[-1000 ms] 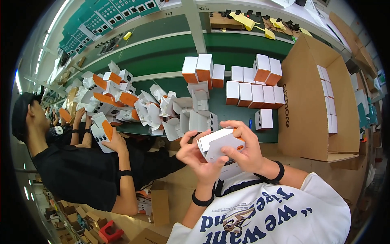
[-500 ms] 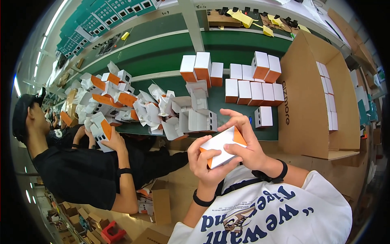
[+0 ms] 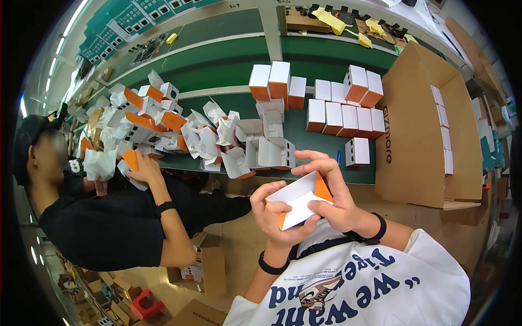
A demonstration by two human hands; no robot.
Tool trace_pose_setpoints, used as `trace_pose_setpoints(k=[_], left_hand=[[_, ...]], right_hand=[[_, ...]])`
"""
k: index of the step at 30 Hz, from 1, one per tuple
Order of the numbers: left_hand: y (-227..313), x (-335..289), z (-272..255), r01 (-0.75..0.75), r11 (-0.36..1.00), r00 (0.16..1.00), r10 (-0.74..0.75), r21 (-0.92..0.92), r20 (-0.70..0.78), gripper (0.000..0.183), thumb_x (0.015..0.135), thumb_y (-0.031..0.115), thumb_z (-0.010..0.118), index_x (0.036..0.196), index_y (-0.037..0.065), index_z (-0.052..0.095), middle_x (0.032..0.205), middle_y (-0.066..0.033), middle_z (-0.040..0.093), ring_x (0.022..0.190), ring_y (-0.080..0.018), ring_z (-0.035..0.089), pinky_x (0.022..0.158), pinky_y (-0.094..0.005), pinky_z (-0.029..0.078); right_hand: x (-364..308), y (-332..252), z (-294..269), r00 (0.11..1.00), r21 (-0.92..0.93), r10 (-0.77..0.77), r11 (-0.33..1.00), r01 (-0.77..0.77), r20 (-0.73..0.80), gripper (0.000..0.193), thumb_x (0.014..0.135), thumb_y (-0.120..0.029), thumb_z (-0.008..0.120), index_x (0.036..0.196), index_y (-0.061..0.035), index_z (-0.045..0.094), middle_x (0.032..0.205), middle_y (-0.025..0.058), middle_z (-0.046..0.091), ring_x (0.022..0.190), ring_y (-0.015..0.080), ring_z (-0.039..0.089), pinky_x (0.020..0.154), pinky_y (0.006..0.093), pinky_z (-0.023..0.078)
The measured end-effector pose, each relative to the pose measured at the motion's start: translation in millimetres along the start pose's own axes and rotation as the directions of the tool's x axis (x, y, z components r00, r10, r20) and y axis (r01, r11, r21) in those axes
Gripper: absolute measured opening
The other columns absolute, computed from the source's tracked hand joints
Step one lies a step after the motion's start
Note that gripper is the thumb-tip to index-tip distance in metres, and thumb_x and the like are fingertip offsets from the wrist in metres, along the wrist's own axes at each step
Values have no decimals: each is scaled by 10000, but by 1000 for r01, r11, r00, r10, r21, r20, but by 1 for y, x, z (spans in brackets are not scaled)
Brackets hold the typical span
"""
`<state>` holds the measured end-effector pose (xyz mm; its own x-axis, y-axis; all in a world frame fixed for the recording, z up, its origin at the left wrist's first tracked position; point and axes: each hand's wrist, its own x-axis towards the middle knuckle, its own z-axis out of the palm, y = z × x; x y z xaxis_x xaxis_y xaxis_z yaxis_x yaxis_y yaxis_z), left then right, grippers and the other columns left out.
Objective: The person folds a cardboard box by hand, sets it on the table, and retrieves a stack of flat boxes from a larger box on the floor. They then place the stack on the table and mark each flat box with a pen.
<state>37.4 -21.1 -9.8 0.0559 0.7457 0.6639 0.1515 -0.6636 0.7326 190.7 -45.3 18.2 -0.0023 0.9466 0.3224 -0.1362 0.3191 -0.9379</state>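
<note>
Between my two hands is a small white box with orange side flaps, held in front of my chest. My left hand grips its left end, the thumb on the white face. My right hand holds the other end, with its thumb pressing on the white surface and its index finger stretched out behind. The top panel stands partly raised, an orange flap showing at each end. What is inside the box is hidden. Beyond my hands, opened white boxes stand on the green table.
Closed white-and-orange boxes stand in rows at the back right. A single box sits near a blue pen. On the right a large open carton holds several boxes. To the left, a co-worker handles another box beside a pile.
The box's top panel has lifted and now stands at an angle to the face beneath my thumbs. The co-worker's hands have moved apart, one now holding white wrapping.
</note>
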Motion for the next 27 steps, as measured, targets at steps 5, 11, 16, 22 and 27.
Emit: trace_pose_setpoints(k=[5, 11, 16, 22, 27], left_hand=[[-5, -7, -16, -21, 999, 997, 22, -24, 70, 528, 733, 413, 882, 832, 77, 488, 1163, -207, 534, 1041, -334, 635, 810, -438, 592], [-3, -15, -12, 167, 951, 979, -191, -260, -71, 698, 782, 468, 851, 1103, 62, 383, 1157, -191, 502, 1048, -311, 603, 884, -400, 529], [-56, -48, -7, 671, 634, 709, -700, -384, 84, 420, 1041, 285, 570, 1323, -7, 462, 1321, -145, 506, 1200, -220, 516, 1032, -371, 431], [-76, -98, -51, 704, 657, 464, -713, 270, 525, 482, 899, 311, 775, 1251, 23, 617, 1262, -160, 652, 1130, -313, 649, 925, -409, 529], [-83, -189, -108, 573, 426, 481, -867, 701, 134, 474, 907, 332, 750, 1237, 12, 634, 1239, -247, 659, 1149, -372, 650, 970, -446, 520]], right_hand=[[-5, -6, 10, 988, -137, -116, 982, 129, 99, 544, 846, -143, 582, 1367, -55, 450, 1514, 240, 376, 1378, 352, 431, 1148, 444, 339], [-8, -9, 11, 988, -192, -148, 969, 153, 43, 696, 863, -303, 699, 1445, -67, 399, 1536, 262, 351, 1400, 355, 426, 1177, 451, 313], [-29, 9, -33, 838, -428, 542, 774, -467, 65, 775, 826, -218, 787, 1490, -92, 407, 1232, 191, 672, 1089, 268, 688, 942, 381, 536], [-25, 104, -132, 625, -623, 711, 337, -706, -323, 682, 814, -416, 790, 1311, -40, 513, 1143, 240, 704, 1011, 361, 717, 864, 401, 560], [61, 192, -124, 428, -638, 857, 161, -753, -288, 810, 791, -514, 760, 1354, 12, 510, 1173, 254, 689, 1019, 374, 714, 704, 483, 616]])
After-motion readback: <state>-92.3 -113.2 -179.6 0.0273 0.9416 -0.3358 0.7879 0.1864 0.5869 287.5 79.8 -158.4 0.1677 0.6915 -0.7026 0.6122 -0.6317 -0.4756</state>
